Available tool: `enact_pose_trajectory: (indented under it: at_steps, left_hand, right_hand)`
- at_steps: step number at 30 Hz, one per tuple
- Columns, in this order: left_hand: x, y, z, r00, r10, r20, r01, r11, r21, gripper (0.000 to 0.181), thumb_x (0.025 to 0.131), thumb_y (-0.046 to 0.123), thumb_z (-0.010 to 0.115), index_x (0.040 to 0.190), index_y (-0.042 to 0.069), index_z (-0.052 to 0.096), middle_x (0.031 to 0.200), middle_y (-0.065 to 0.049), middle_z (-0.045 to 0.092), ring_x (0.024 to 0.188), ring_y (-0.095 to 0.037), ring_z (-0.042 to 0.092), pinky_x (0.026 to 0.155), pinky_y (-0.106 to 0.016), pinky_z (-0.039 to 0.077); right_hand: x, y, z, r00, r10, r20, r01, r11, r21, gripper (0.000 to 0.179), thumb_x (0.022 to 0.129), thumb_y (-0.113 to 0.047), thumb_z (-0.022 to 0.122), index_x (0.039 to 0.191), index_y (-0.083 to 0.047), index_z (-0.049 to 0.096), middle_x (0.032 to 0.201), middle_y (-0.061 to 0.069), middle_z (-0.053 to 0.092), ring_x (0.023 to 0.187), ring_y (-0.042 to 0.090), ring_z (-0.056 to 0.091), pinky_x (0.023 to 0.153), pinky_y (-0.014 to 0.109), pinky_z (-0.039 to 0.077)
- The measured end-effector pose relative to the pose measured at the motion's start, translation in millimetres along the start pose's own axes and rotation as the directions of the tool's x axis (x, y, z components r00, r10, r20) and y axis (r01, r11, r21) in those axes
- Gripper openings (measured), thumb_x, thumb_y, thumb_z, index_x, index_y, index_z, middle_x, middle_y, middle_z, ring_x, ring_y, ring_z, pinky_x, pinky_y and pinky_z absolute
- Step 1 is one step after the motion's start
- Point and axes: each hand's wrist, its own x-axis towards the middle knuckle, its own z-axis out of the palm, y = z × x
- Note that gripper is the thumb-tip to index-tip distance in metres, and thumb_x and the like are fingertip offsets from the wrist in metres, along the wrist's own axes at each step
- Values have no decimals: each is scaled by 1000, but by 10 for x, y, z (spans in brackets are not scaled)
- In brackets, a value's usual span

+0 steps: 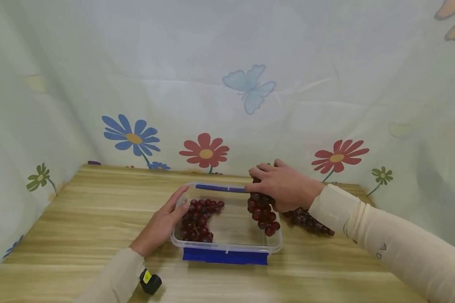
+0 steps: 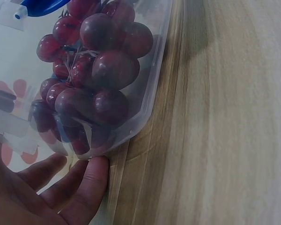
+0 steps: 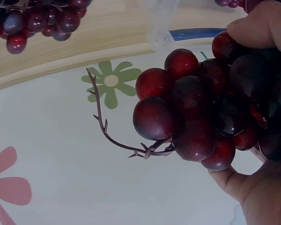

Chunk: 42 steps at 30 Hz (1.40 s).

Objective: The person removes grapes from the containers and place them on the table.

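A clear plastic container (image 1: 227, 247) with blue latches stands on the table. My left hand (image 1: 166, 223) holds its left side, thumb over the rim and fingers against the outer wall (image 2: 145, 105). Inside, at the left, lies a bunch of dark red grapes (image 1: 197, 223), visible through the wall in the left wrist view. Above the container's right end, my right hand (image 1: 288, 185) grips a second bunch of grapes (image 1: 263, 214). In the right wrist view a bare curved stem (image 3: 103, 124) sticks out from this held bunch (image 3: 196, 112).
Another bunch of dark grapes (image 1: 307, 221) lies on the table right of the container, partly hidden by the right arm. A small black object with a yellow label (image 1: 150, 282) is beside the left sleeve. A flower-printed cloth (image 1: 288, 105) hangs behind the wooden table (image 1: 110, 202).
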Motion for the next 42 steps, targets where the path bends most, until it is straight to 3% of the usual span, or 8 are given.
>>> enact_pose_trajectory:
  at_steps: [5, 10, 16, 24, 34, 42]
  left_hand:
    - [1, 2, -7, 1000, 1, 3, -1, 1000, -2, 55, 110, 58, 37, 162, 54, 18, 177, -2, 14, 162, -41, 16, 124, -71, 17]
    - [4, 19, -2, 1000, -2, 5, 2, 1000, -6, 55, 110, 56, 37, 162, 53, 19, 177, -2, 15, 162, -41, 16, 125, -71, 18]
    - [-5, 31, -2, 1000, 3, 1, -3, 1000, -2, 56, 110, 57, 36, 163, 51, 18, 177, 0, 13, 163, -40, 14, 125, -70, 17]
    - [-17, 36, 5, 1000, 4, 0, -4, 1000, 5, 57, 109, 59, 36, 163, 50, 18, 177, -1, 13, 163, -40, 14, 125, -70, 17]
    - [-33, 49, -5, 1000, 1, 0, -1, 1000, 13, 55, 110, 57, 35, 163, 51, 18, 177, -3, 14, 162, -42, 15, 124, -72, 18]
    - [-34, 48, -7, 1000, -9, 6, 9, 1000, 2, 53, 112, 49, 37, 162, 53, 18, 177, -4, 14, 162, -43, 17, 123, -73, 19]
  right_hand:
    - [-77, 37, -17, 999, 37, 21, -38, 998, 54, 67, 78, -21, 87, 137, -32, 59, 142, 7, 56, 119, 29, 58, 92, 55, 56]
    - [-169, 100, -23, 998, 68, 10, -68, 996, 49, 71, 75, -28, 92, 137, -29, 59, 139, 8, 58, 119, 29, 59, 93, 56, 56]
    - [-278, 191, 13, 994, 98, -42, -97, 995, 30, 69, 72, -36, 95, 131, -28, 59, 129, 4, 58, 107, 25, 60, 82, 50, 57]
    - [-430, 285, 77, 987, 151, -62, -145, 985, 94, 68, 68, -28, 96, 126, -28, 60, 121, 2, 59, 102, 23, 60, 79, 49, 58]
    - [-596, 386, 65, 981, 174, -91, -166, 982, 93, 65, 67, -25, 95, 122, -27, 61, 117, 2, 59, 99, 22, 59, 70, 43, 54]
    - [-695, 416, 132, 978, 192, -76, -185, 978, 96, 66, 67, -27, 96, 124, -27, 62, 116, 3, 60, 99, 24, 61, 74, 48, 55]
